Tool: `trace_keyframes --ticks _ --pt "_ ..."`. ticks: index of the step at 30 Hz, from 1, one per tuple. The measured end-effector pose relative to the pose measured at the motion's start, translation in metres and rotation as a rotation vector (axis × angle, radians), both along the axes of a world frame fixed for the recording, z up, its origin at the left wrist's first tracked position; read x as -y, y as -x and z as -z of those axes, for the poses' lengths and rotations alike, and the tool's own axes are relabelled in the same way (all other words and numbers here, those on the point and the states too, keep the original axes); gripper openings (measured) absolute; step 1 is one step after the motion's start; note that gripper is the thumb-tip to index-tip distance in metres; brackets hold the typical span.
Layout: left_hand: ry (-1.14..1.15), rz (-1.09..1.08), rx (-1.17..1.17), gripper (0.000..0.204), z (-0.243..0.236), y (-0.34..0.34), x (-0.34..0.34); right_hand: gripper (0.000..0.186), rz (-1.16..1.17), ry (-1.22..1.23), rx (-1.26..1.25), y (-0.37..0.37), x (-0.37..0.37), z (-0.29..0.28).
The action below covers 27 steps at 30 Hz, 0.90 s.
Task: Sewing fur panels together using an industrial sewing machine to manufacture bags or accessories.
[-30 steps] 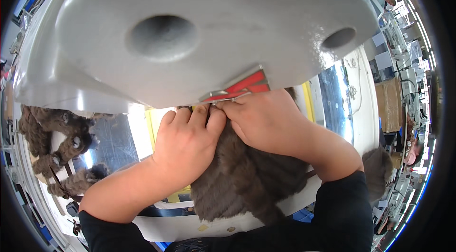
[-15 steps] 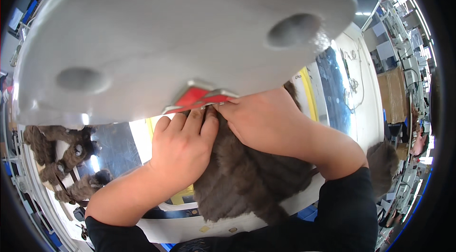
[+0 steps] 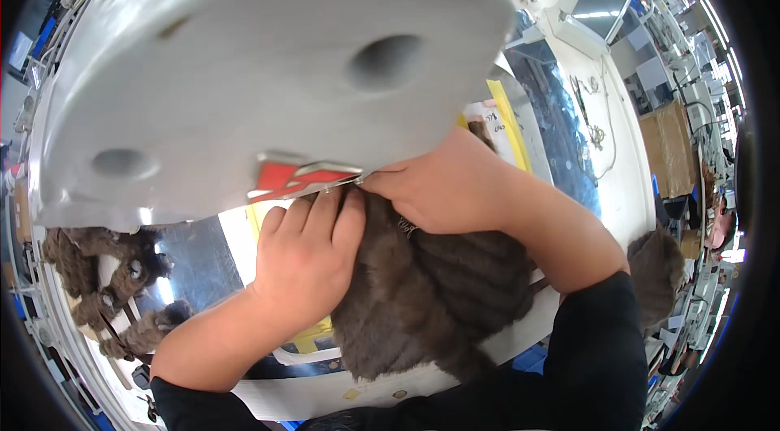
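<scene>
Far left on the surface (image 3: 203, 268): a pile of brown fur pieces (image 3: 97, 277). Your left hand (image 3: 305, 256) lies flat, fingers together, pressing the grey-brown fur fabric (image 3: 439, 293), which spreads below and right of it. Your right hand (image 3: 443, 187) has its grip pinched shut on the fabric's top edge, under the grey machine head (image 3: 268, 65).
</scene>
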State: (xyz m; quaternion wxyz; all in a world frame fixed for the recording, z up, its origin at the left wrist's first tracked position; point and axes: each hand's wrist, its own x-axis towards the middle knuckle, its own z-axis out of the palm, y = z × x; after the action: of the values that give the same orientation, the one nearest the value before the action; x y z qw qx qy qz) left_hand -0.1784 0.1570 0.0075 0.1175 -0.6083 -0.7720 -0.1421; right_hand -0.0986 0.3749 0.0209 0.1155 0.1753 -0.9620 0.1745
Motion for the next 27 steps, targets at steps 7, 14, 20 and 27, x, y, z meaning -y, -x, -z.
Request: trace_keyframes --ticks 7,14,20,27 --pt "0.115 0.163 0.109 0.086 -0.008 -0.019 0.014 0.029 0.039 0.004 0.103 -0.003 -0.011 -0.006" --pt "0.175 0.114 0.107 0.1 -0.002 -0.022 0.016 0.029 0.12 -0.037 0.144 0.0 -0.006 -0.01" --pt "0.158 0.084 0.114 0.09 0.0 -0.027 0.016 0.027 0.199 0.048 0.189 -0.003 -0.002 -0.017" --pt "0.068 0.061 0.102 0.065 0.002 -0.027 0.015 0.026 0.213 0.029 0.238 0.0 0.003 -0.02"
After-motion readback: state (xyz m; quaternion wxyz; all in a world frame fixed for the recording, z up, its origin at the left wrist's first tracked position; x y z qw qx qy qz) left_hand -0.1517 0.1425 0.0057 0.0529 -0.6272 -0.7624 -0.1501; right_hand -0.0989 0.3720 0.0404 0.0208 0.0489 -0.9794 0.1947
